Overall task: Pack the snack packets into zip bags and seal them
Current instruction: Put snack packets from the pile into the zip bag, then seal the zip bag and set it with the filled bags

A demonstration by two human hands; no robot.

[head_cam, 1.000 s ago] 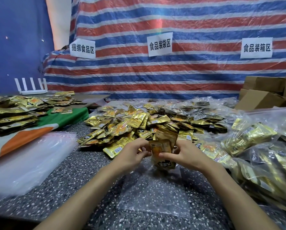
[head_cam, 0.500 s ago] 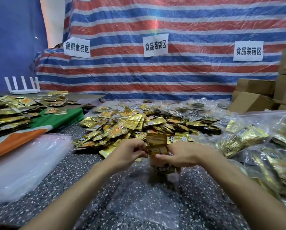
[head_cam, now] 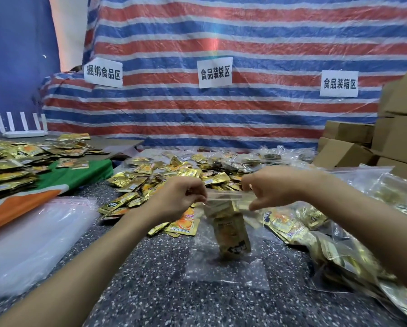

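Clear plastic zip bag (head_cam: 223, 234), gold foil snack packets (head_cam: 233, 234) inside; left hand (head_cam: 177, 200), right hand (head_cam: 267, 187) pinch zip strip ends. Risk: upright packets snag, seal gaps.

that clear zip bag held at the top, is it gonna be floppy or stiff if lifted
Probably floppy: the zip bag is thin clear film, wrinkling below the top edge the fingers pinch. Likely bottom-heavy, since the snack packets hang low inside. Glossy film may slip.

Left hand (head_cam: 174, 199), right hand (head_cam: 271, 185) pinch zip bag (head_cam: 223, 234) top; packets (head_cam: 233, 234) inside.
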